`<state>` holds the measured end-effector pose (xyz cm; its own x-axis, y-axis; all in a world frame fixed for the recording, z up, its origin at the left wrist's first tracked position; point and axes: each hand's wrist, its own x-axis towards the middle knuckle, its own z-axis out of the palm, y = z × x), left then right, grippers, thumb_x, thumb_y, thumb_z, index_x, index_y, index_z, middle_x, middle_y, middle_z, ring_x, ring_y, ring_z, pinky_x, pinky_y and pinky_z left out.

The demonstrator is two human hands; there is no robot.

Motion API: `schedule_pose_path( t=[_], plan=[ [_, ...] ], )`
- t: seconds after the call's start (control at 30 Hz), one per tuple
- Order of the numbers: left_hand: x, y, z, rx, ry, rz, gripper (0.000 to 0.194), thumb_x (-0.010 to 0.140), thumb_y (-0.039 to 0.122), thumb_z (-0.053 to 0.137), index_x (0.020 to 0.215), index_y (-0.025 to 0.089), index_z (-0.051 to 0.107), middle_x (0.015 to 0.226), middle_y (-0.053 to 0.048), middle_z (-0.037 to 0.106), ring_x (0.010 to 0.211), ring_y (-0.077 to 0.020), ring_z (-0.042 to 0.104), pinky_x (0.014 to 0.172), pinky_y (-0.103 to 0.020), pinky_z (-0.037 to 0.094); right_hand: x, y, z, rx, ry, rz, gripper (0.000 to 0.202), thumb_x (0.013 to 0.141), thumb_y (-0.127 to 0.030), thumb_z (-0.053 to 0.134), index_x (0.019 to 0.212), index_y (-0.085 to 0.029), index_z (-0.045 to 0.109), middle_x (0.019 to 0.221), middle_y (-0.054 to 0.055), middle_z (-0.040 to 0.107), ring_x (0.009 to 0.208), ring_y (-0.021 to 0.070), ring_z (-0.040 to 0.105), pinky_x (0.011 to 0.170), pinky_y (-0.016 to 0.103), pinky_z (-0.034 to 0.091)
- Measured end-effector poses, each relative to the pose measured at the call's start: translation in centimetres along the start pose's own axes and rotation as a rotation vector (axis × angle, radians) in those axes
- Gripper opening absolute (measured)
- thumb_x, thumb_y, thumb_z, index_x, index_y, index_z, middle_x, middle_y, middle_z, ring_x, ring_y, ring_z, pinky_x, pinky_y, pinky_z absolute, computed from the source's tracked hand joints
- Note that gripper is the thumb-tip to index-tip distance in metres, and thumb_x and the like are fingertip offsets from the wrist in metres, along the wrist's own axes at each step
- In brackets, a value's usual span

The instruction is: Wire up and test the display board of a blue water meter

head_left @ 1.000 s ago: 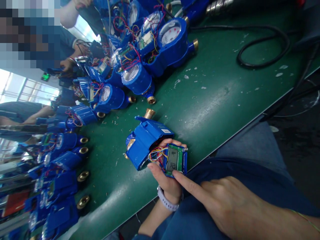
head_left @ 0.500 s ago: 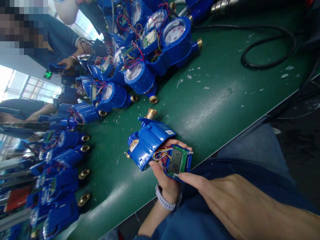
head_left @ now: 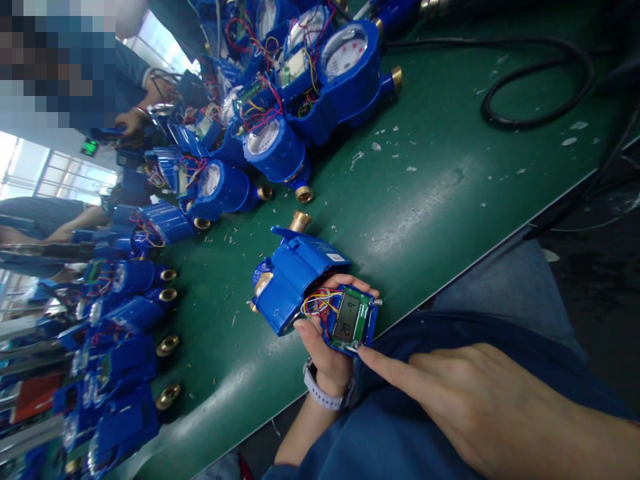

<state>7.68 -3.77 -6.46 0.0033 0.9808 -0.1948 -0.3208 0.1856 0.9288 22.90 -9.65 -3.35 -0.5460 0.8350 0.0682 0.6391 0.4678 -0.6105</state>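
Head view: the left hand (head_left: 327,353) is clamped around a small green circuit board with a grey display (head_left: 350,319) at the green table's (head_left: 425,200) near edge — its digits are hard to read. The right hand (head_left: 480,407), forefinger extended, touches the board's lower corner. Wires tie the board to a blue plastic water meter (head_left: 293,277).

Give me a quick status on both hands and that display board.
Left hand holds display board, wired to blue meter. Right hand forefinger on board's lower edge. Nothing in the way.
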Motion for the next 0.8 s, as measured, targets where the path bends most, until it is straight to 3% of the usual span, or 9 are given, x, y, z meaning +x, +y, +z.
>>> schedule_pose_path(
  t=[0.17, 0.3, 0.8],
  plan=[
    [-0.1, -0.2, -0.5, 0.007, -0.054, 0.039, 0.067, 0.085, 0.078, 0.04, 0.103, 0.02, 0.068, 0.092, -0.011, 0.068, 0.099, -0.0299, 0.066, 0.081, -0.041, 0.059, 0.0, 0.0, -0.5, -0.006, 0.087, -0.01, 0.074, 0.061, 0.001, 0.045, 0.131, -0.02, 0.054, 0.068, -0.006, 0.064, 0.047, 0.0129, 0.059, 0.043, 0.03, 0.032],
    [-0.2, -0.4, -0.6, 0.05, -0.064, 0.034, 0.071, 0.083, 0.08, 0.04, 0.102, 0.017, 0.066, 0.093, -0.012, 0.068, 0.098, -0.0309, 0.066, 0.081, -0.042, 0.058, -0.1, -0.2, -1.1, -0.056, 0.076, -0.033, 0.073, 0.059, -0.001, 0.047, 0.131, -0.017, 0.054, 0.067, -0.004, 0.063, 0.046, 0.0126, 0.057, 0.043, 0.029, 0.029],
    [-0.5, -0.6, -0.6, 0.07, -0.048, 0.047, 0.069, 0.082, 0.08, 0.043, 0.102, 0.018, 0.065, 0.094, -0.011, 0.068, 0.098, -0.029, 0.066, 0.087, -0.042, 0.056, -0.2, -0.4, -0.4, -0.095, 0.12, -0.074, 0.06, 0.072, -0.001, 0.049, 0.131, -0.012, 0.053, 0.065, -0.003, 0.06, 0.047, 0.0112, 0.052, 0.047, 0.028, 0.029]
  ],
)
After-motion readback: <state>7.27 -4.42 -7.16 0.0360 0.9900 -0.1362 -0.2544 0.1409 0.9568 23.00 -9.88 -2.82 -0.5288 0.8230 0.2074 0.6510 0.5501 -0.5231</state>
